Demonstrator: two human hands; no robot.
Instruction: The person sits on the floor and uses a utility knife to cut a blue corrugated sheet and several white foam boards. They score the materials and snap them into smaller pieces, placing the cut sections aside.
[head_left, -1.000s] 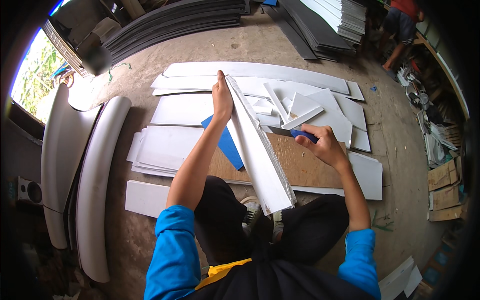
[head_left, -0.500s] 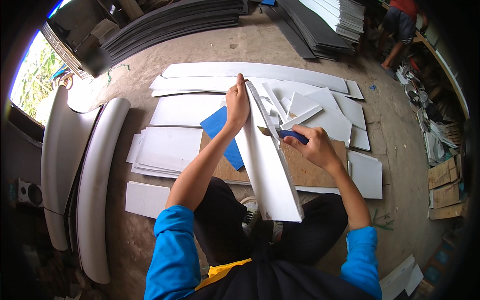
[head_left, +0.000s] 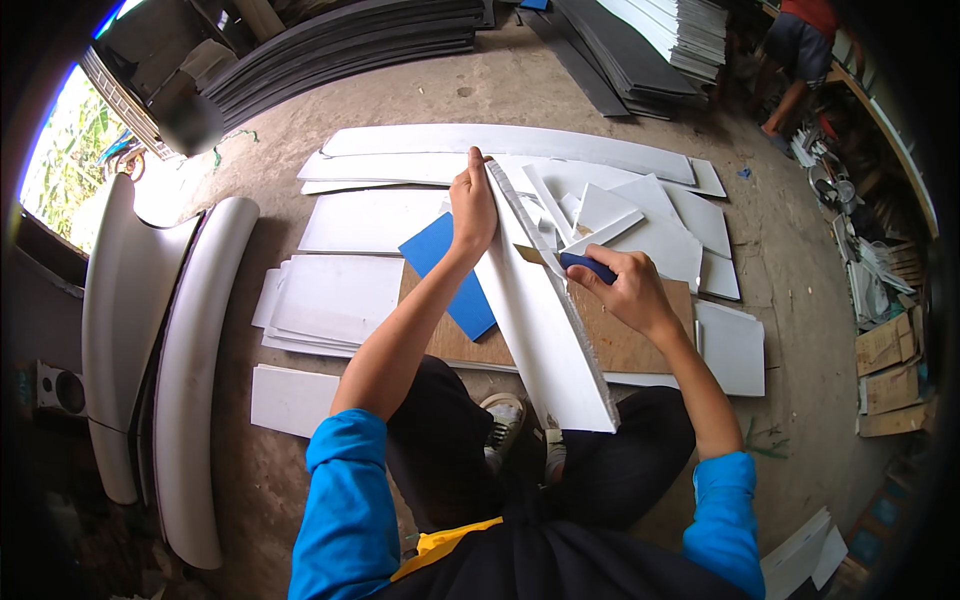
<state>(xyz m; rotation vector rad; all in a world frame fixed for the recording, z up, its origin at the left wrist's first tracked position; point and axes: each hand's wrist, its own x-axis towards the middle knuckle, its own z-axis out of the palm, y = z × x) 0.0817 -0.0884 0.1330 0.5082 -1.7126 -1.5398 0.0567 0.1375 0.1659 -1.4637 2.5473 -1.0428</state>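
My left hand (head_left: 474, 208) grips the upper end of a long white foam strip (head_left: 540, 340), its thumb pointing up. The strip tilts down toward me, and its near end lies over my lap. Along its right side runs a rough, cut-looking edge. My right hand (head_left: 634, 290) is closed round the blue handle of a knife (head_left: 588, 268). The knife's blade points left and meets the strip's right edge near the middle. Below the strip are a wooden board (head_left: 620, 325) and a blue sheet (head_left: 440, 262).
White foam sheets (head_left: 335, 295) lie in several stacks on the floor, with loose offcuts (head_left: 600, 215) beyond my right hand. Curved white panels (head_left: 190, 390) stand at the left. Dark sheets (head_left: 350, 60) are piled at the back. A person (head_left: 800, 50) is at the far right.
The strip's near end has swung slightly right and up. Both hands stay almost in place, and the knife's blade is still at the strip's edge.
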